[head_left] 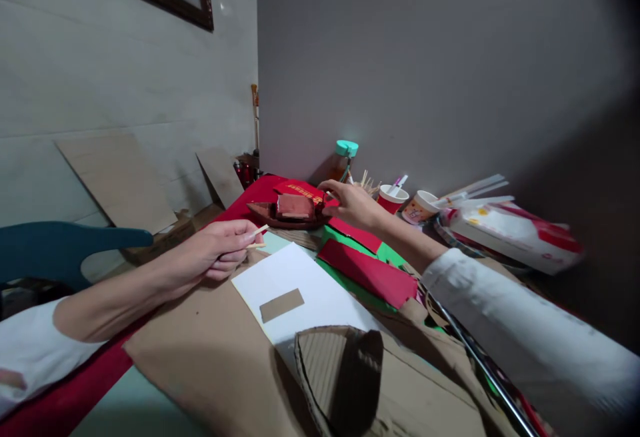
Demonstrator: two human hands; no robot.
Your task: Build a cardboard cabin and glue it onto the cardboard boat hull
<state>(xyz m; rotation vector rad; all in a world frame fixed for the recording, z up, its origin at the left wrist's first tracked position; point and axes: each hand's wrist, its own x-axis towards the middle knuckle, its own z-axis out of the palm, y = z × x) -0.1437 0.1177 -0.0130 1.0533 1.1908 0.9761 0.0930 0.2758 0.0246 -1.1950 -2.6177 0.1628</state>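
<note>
Two short pale wooden sticks (261,230) stick out from between the fingers of my left hand (227,247), which is closed on them above the cardboard. My right hand (353,204) reaches to the far side, its thumb and fingers curled around the raised right end of a brown model boat (295,214). The boat has a reddish-brown cabin on top; its end is partly hidden by my fingers. Nearer to me lies a white sheet (320,284) with a small brown cardboard rectangle (281,305) on it. A curved corrugated cardboard piece (340,370) stands at the front.
Red paper (367,270) and green sheets lie right of the white sheet. Behind stand a jar with a turquoise lid (347,148), a red cup (393,198), a patterned cup (420,207) and a tissue pack (515,230). A blue chair back (65,244) is at left.
</note>
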